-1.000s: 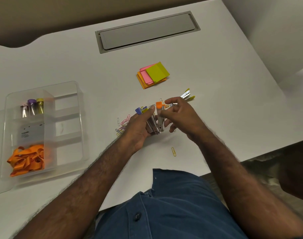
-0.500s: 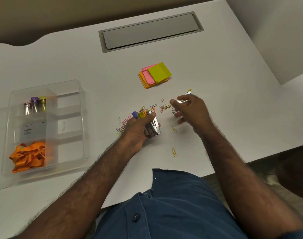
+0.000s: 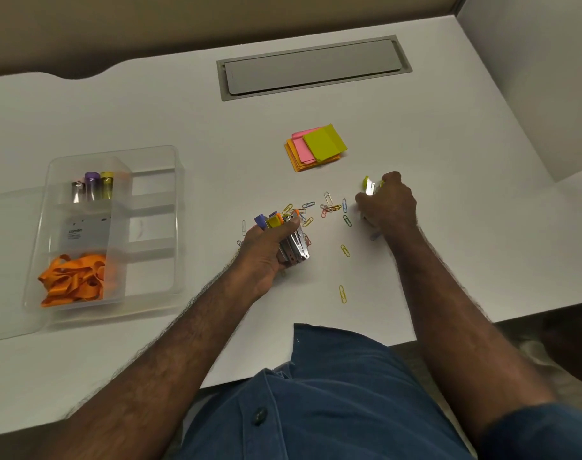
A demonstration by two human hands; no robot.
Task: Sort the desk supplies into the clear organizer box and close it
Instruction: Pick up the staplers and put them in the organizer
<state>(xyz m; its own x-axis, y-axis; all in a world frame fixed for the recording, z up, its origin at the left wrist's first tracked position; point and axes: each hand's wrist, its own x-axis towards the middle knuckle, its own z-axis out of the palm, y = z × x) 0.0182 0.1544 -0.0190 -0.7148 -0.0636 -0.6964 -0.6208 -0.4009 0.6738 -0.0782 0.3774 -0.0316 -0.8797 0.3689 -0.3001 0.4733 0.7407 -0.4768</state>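
My left hand (image 3: 266,254) grips a bundle of small staplers (image 3: 291,239) with purple, yellow and orange ends, held just above the white desk. My right hand (image 3: 387,204) is closed over a yellow-tipped stapler (image 3: 369,185) lying on the desk to the right. Coloured paper clips (image 3: 329,207) are scattered between and below both hands. The clear organizer box (image 3: 157,227) stands at the left, open, with orange rubber bands (image 3: 74,280), a white packet and three small capped tubes (image 3: 92,187) in its left compartments.
A stack of pink, orange and green sticky notes (image 3: 316,147) lies beyond the clips. A grey cable hatch (image 3: 312,66) is set into the desk at the back. The desk's front edge runs close to my body; a white partition rises at right.
My right hand left the bundle and moved right, closing over the yellow-tipped stapler. My left hand kept the bundle and lowered slightly.
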